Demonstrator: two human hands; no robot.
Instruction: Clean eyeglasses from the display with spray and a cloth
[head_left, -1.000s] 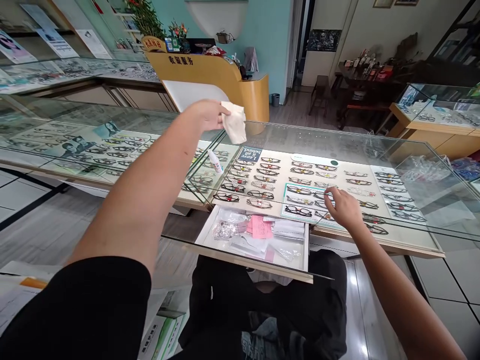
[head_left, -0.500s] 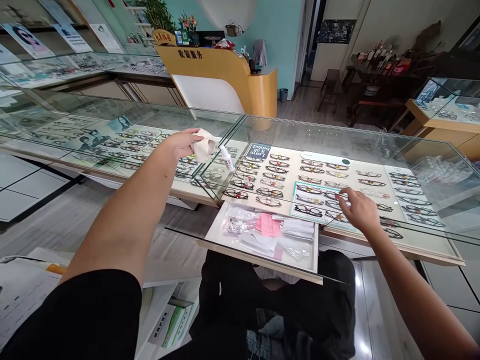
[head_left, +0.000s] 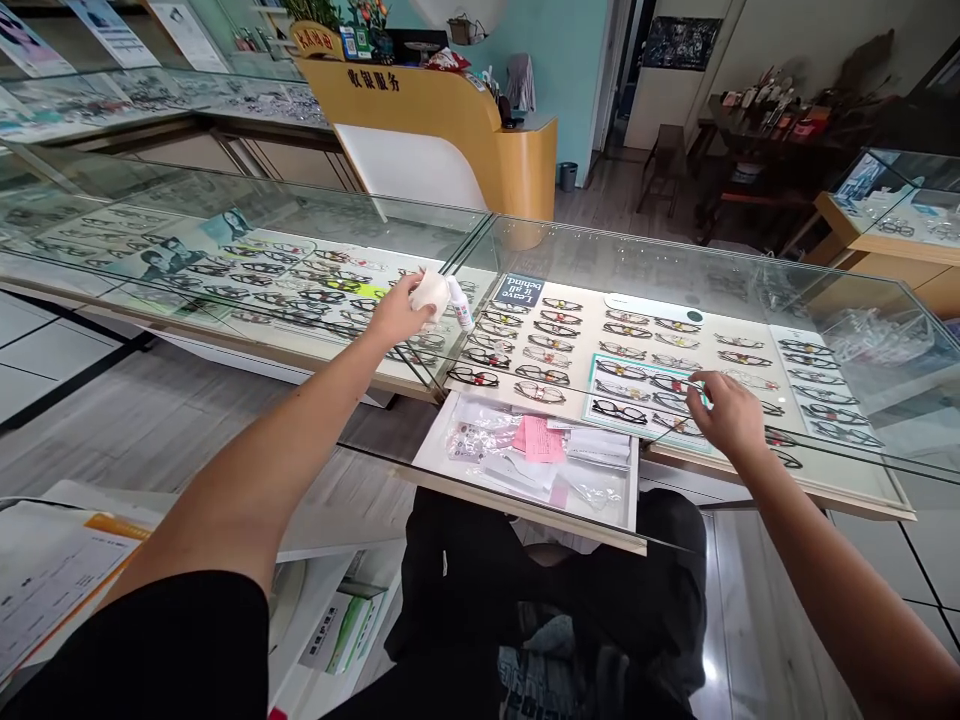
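Left hand (head_left: 401,312) pinches a bunched pale cloth (head_left: 431,292) at the glass surface (head_left: 585,260), beside a white bottle (head_left: 460,305), apparently placed for easy reach. Right hand (head_left: 727,412), thumb apart, holds nothing above displayed eyeglasses (head_left: 619,411), perhaps for balance.

A long, clear glass display counter (head_left: 720,298) spans left to right; a small white plastic bottle (head_left: 460,307) stands near its middle.

Here we go: one bare left hand (head_left: 401,311), one bare right hand (head_left: 729,410), one crumpled cream cloth (head_left: 430,294), one slim white bottle (head_left: 460,306), one open white drawer (head_left: 525,509), one dark-blue lettered card (head_left: 519,290), and dozens of thin-framed eyeglasses (head_left: 620,411)!
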